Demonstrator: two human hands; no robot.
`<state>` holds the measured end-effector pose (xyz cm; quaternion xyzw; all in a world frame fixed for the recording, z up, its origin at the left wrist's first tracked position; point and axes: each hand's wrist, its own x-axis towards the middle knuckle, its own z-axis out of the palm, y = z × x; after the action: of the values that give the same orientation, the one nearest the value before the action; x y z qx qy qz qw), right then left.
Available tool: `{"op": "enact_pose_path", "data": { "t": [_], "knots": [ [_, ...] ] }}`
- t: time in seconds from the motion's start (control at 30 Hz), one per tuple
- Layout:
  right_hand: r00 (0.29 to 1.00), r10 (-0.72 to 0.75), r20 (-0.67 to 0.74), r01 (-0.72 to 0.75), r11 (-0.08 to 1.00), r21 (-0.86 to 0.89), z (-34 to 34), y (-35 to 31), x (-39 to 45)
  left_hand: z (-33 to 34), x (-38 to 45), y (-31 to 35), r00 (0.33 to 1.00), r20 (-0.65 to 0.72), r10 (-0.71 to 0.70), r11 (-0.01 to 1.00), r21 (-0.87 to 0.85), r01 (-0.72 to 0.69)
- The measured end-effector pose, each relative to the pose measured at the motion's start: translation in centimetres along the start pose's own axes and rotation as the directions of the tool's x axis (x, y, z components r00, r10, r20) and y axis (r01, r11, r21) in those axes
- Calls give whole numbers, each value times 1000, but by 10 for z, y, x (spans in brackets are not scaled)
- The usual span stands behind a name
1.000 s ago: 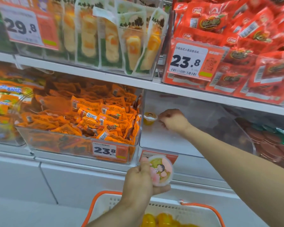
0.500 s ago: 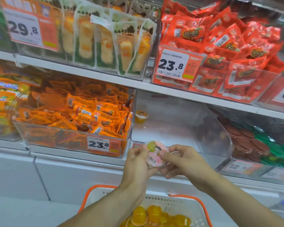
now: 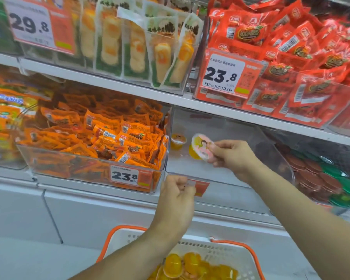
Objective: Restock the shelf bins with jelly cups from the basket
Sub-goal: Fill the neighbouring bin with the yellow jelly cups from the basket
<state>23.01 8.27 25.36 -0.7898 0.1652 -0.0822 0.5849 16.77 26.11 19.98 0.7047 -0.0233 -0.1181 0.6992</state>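
Restocking has barely begun. One jelly cup (image 3: pixel 178 140) sits at the back of the clear bin (image 3: pixel 226 174). The right hand (image 3: pixel 233 158) pinches a second cup (image 3: pixel 200 147) inside it. The left hand (image 3: pixel 177 196) is curled, holding nothing visible (near the bin's front lip). Many cups remain in the basket (image 3: pixel 226 257) below.

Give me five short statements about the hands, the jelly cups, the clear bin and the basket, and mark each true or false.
1. The right hand pinches a yellow jelly cup with a pink cartoon lid. True.
2. The clear plastic shelf bin is packed full of jelly cups. False: only one small yellow jelly cup sits inside, at its back left.
3. The left hand holds a second cup. False: its fingers are curled and no cup shows in it.
4. The white basket with orange handles holds more yellow cups. True.
5. The held cup rests on the bin floor. False: it is tilted in the air.
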Motion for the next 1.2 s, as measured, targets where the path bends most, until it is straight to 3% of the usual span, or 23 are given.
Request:
{"op": "enact_pose_path", "data": {
  "t": [0.1,0.23,0.8,1.07,1.2],
  "knots": [
    [986,155,61,-153,987,-40,22,8,41,-3,5,-5,998,11,-61,998,1,61],
    [957,284,64,-263,937,-229,58,31,69,-6,15,-13,995,-3,-103,995,-1,103],
    [962,234,-141,-257,949,-182,92,46,99,-5,19,-20,996,51,-76,993,93,71],
    [963,239,-125,-255,958,-130,89,44,96,-6,20,-25,994,60,-90,990,110,83],
    [968,224,-111,-245,937,-249,75,37,90,-8,23,-31,993,64,-99,989,118,91]
  ]
}}
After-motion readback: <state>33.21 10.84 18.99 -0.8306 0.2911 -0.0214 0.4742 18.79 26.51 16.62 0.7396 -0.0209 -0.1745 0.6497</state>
